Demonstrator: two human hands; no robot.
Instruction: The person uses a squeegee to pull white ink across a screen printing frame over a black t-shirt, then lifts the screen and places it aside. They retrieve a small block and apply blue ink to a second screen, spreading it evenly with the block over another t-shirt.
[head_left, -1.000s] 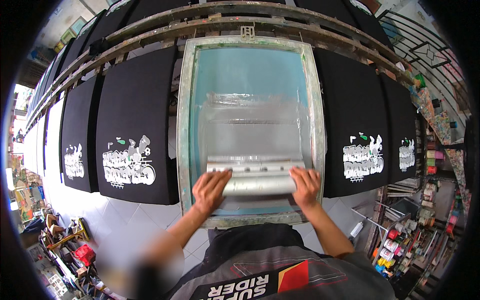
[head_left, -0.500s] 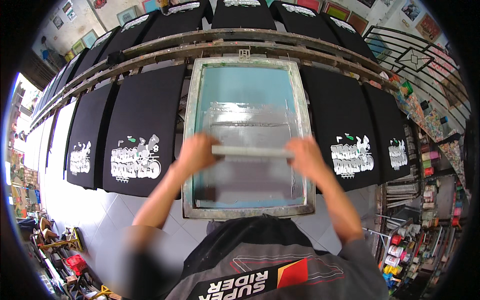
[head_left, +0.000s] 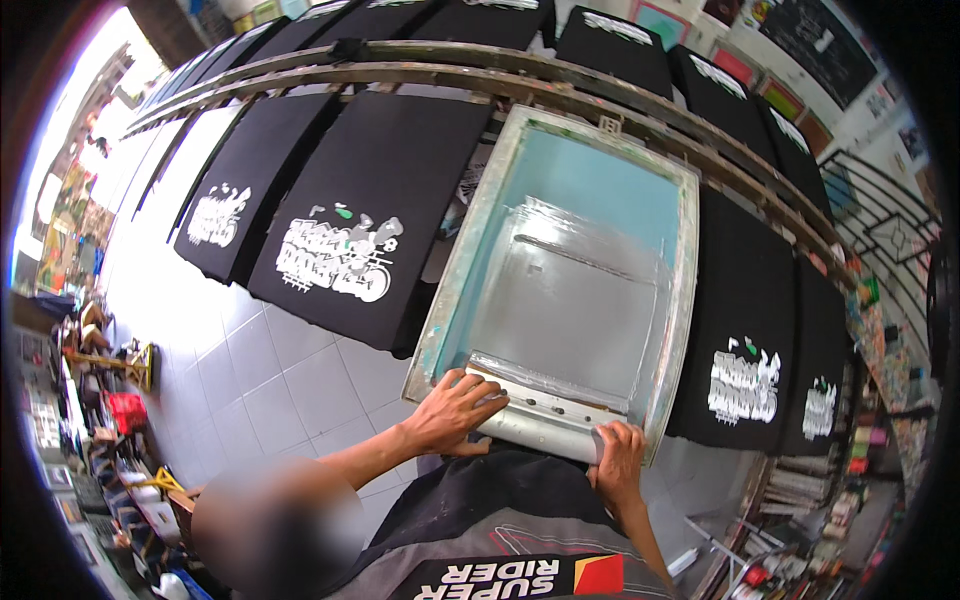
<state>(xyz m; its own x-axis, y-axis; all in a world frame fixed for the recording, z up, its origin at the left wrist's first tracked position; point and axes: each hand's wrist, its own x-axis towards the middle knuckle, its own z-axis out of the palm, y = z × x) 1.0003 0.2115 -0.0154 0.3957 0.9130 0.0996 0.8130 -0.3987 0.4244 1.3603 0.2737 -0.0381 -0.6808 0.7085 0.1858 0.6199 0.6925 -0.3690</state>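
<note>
Left hand [head_left: 458, 408]: fingers curled over left end of squeegee, thumb lower, pinching the bar
Right hand [head_left: 620, 448]: fingers bent over right end, gripping; thumb placement can't tell
Squeegee [head_left: 545, 430]: silver bar between both hands, at near end of screen frame [head_left: 683, 300]; blade contact with mesh can't tell
Grey coating [head_left: 570, 320]: likely ink, on mesh just beyond the hands
Black shirts: printed, one beyond left hand [head_left: 390, 170], one beyond right hand [head_left: 750, 290]
Squeegee step: looks like spreading ink, near end of a stroke
Next squeegee move: calls for both hands keeping an even grip, bar level, clear of frame's near rim
</note>
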